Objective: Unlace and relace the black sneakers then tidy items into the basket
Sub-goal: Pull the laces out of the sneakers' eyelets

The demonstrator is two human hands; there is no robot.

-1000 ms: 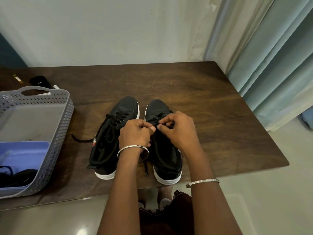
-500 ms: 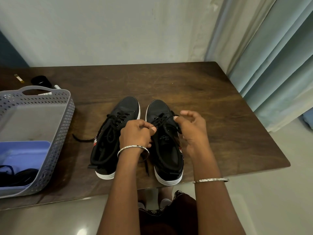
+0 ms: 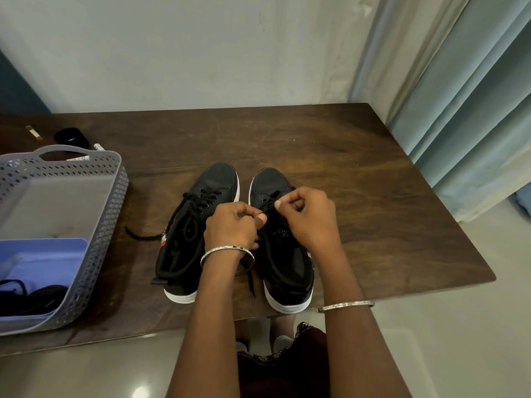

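Note:
Two black sneakers with white soles stand side by side on the brown table [image 3: 373,196], toes pointing away from me. The left sneaker [image 3: 198,225] is laced, and one loose lace end trails off to its left. Over the eyelets of the right sneaker [image 3: 287,268], my left hand [image 3: 230,228] pinches the black lace [image 3: 268,201] between thumb and fingers. My right hand [image 3: 307,214] pinches the same lace just beside it, fingers curled. Another lace end hangs down between the two shoes.
A grey perforated basket [image 3: 106,214] stands at the table's left, holding a blue tray [image 3: 43,254] and a black cord. Behind the basket lie a black round object [image 3: 71,137], a marker and a small yellow strip. Curtains hang at the right.
My right hand, which had swung out to the right half a second ago, has come back in to the lace at the eyelets. My left hand has stayed in place.

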